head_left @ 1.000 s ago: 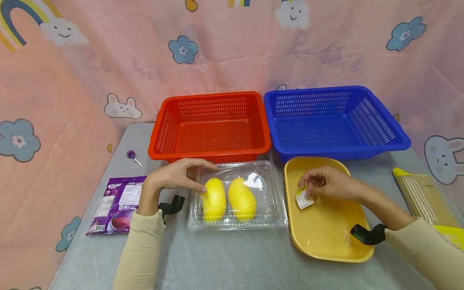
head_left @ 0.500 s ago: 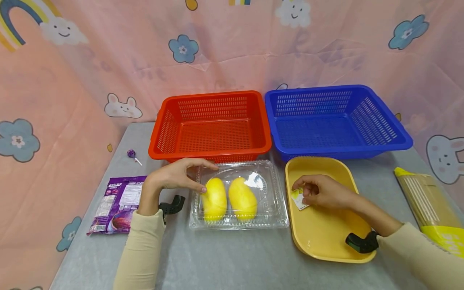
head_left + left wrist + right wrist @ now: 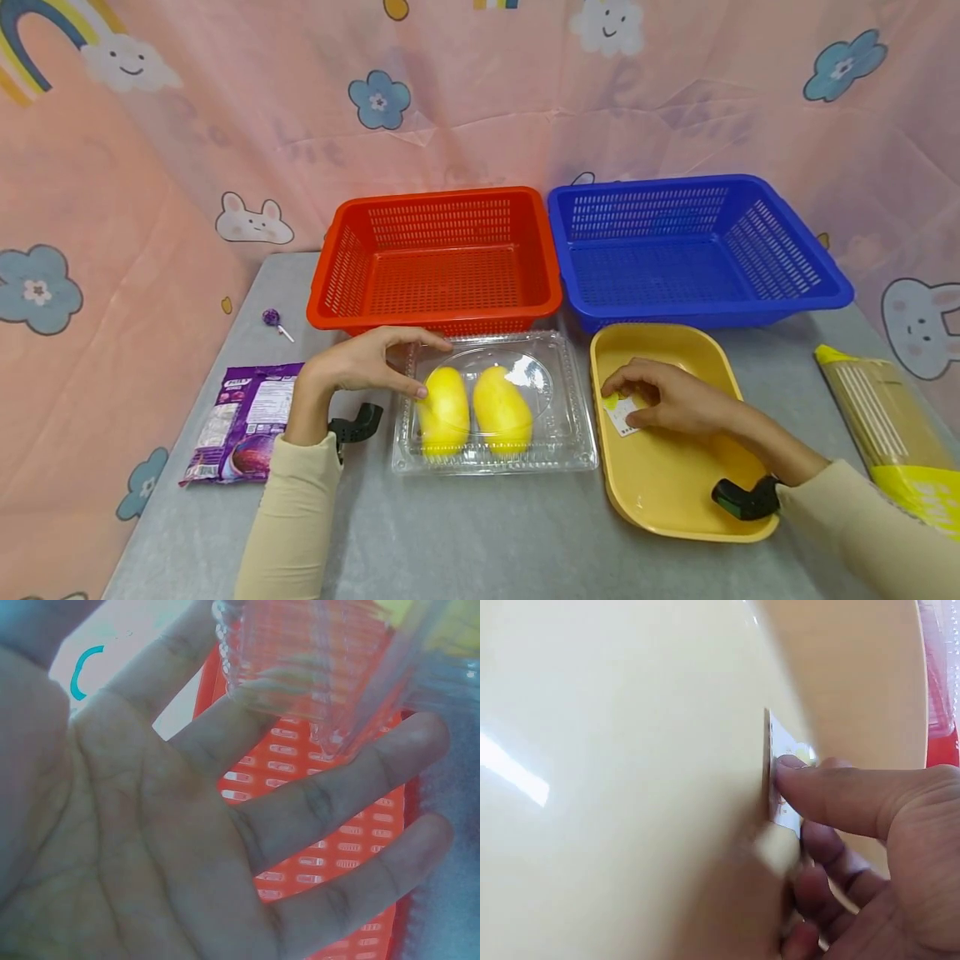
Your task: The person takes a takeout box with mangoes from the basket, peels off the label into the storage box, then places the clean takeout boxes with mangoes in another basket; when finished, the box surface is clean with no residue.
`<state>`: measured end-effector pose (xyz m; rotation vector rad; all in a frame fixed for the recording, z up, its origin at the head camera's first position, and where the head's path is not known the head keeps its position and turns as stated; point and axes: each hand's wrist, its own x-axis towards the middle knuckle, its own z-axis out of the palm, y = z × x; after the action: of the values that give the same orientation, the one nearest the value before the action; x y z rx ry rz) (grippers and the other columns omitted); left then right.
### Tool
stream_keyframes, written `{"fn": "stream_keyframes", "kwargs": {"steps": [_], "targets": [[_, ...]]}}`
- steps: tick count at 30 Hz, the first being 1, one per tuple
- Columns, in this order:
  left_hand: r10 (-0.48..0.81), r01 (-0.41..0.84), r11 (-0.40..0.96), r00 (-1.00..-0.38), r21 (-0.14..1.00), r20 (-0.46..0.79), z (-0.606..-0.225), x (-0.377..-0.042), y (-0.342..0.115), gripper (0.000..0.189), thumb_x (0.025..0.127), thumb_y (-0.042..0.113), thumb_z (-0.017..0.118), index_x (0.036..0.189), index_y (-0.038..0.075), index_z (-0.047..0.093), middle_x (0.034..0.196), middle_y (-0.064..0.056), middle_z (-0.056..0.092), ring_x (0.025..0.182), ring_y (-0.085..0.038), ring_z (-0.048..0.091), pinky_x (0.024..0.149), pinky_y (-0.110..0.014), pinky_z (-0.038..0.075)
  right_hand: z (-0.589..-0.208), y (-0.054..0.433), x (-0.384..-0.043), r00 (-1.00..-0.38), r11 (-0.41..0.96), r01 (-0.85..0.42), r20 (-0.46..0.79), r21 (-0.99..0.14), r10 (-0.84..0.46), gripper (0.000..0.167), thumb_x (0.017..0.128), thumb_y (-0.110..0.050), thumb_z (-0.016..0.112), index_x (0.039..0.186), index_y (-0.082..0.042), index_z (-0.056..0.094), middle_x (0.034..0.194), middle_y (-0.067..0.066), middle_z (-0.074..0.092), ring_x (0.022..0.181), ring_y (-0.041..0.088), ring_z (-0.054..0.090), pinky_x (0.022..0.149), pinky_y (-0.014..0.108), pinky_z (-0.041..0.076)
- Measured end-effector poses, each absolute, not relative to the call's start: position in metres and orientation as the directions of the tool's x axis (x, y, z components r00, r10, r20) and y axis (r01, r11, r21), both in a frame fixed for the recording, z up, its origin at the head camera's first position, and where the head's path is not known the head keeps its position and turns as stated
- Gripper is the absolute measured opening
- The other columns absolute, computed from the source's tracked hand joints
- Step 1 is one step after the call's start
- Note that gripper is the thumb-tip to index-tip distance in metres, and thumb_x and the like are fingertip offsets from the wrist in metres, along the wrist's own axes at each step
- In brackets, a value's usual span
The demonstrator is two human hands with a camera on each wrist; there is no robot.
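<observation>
My right hand (image 3: 678, 400) is over the inside of the yellow tray (image 3: 675, 492) and pinches a small white card with a yellow part (image 3: 622, 416) between thumb and fingers. In the right wrist view the card (image 3: 778, 735) stands edge-on near the tray's curved wall. My left hand (image 3: 363, 362) lies at the left side of a clear plastic clamshell box (image 3: 564, 400), thumb and index finger apart at its edge. The left wrist view has its fingers (image 3: 330, 791) extended and spread beside the box corner. Two yellow mangoes (image 3: 445, 412) sit inside the lidded box.
A red basket (image 3: 435, 323) and a blue basket (image 3: 675, 315) stand at the back. On the left lie a purple snack bag (image 3: 251, 433) and a lollipop (image 3: 272, 317). A clear packet with yellow ends (image 3: 877, 408) lies at the right edge. Patterned cloth hangs behind.
My right hand has moved a little left with the card, toward the tray's left wall, and the card has dipped slightly lower. The left hand has stayed in place at the box.
</observation>
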<state>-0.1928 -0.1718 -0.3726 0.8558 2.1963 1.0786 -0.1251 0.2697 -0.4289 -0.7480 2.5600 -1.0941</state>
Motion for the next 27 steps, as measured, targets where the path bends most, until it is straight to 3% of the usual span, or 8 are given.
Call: {"fn": "stream_keyframes", "kwargs": {"steps": [5, 10, 18, 23, 27], "targets": [[0.735, 0.308, 0.482, -0.652, 0.820, -0.187, -0.372, -0.192, -0.171, 0.061, 0.082, 0.015, 0.086, 0.138, 0.018, 0.064, 0.137, -0.003, 0.063, 0.102, -0.025, 0.049, 0.079, -0.035, 0.049, -0.428, 0.272, -0.125, -0.841, 0.659, -0.389, -0.043, -0.644, -0.539, 0.040, 0.078, -0.013, 0.087, 0.116, -0.020, 0.074, 0.094, -0.006, 0.059, 0.090, 0.012, 0.046, 0.078, 0.025, 0.034], [0.731, 0.299, 0.479, -0.656, 0.825, -0.187, -0.372, -0.192, -0.172, 0.060, 0.081, 0.016, 0.086, 0.137, 0.017, 0.065, 0.138, -0.003, 0.063, 0.109, -0.026, 0.050, 0.087, -0.040, 0.050, -0.427, 0.273, -0.125, -0.844, 0.672, -0.378, -0.062, -0.638, -0.533, 0.041, 0.079, -0.018, 0.086, 0.118, -0.023, 0.074, 0.099, -0.006, 0.062, 0.096, 0.013, 0.048, 0.083, 0.028, 0.036], [0.741, 0.315, 0.471, -0.648, 0.824, -0.176, -0.374, -0.192, -0.172, 0.060, 0.082, 0.016, 0.086, 0.138, 0.017, 0.064, 0.139, -0.003, 0.062, 0.109, -0.025, 0.050, 0.087, -0.038, 0.050, -0.410, 0.280, -0.125, -0.853, 0.568, -0.302, -0.048, -0.765, -0.519, 0.033, 0.087, -0.012, 0.079, 0.120, -0.018, 0.073, 0.097, 0.003, 0.064, 0.083, 0.016, 0.050, 0.069, 0.027, 0.038], [0.747, 0.335, 0.458, -0.647, 0.824, -0.153, -0.375, -0.192, -0.173, 0.060, 0.082, 0.016, 0.086, 0.137, 0.016, 0.065, 0.127, -0.004, 0.065, 0.093, -0.027, 0.047, 0.072, -0.029, 0.043, -0.393, 0.291, -0.124, -0.871, 0.561, -0.324, 0.008, -0.761, -0.492, 0.029, 0.091, -0.010, 0.075, 0.119, -0.015, 0.073, 0.094, 0.002, 0.066, 0.082, 0.013, 0.052, 0.067, 0.027, 0.040], [0.754, 0.342, 0.447, -0.641, 0.827, -0.143, -0.376, -0.193, -0.174, 0.059, 0.082, 0.015, 0.086, 0.137, 0.017, 0.064, 0.104, -0.006, 0.063, 0.078, -0.024, 0.044, 0.064, -0.026, 0.040, -0.380, 0.306, -0.124, -0.890, 0.539, -0.317, 0.048, -0.780, -0.453, 0.028, 0.093, -0.005, 0.071, 0.120, -0.012, 0.072, 0.097, -0.003, 0.070, 0.083, 0.013, 0.058, 0.071, 0.022, 0.049]]}}
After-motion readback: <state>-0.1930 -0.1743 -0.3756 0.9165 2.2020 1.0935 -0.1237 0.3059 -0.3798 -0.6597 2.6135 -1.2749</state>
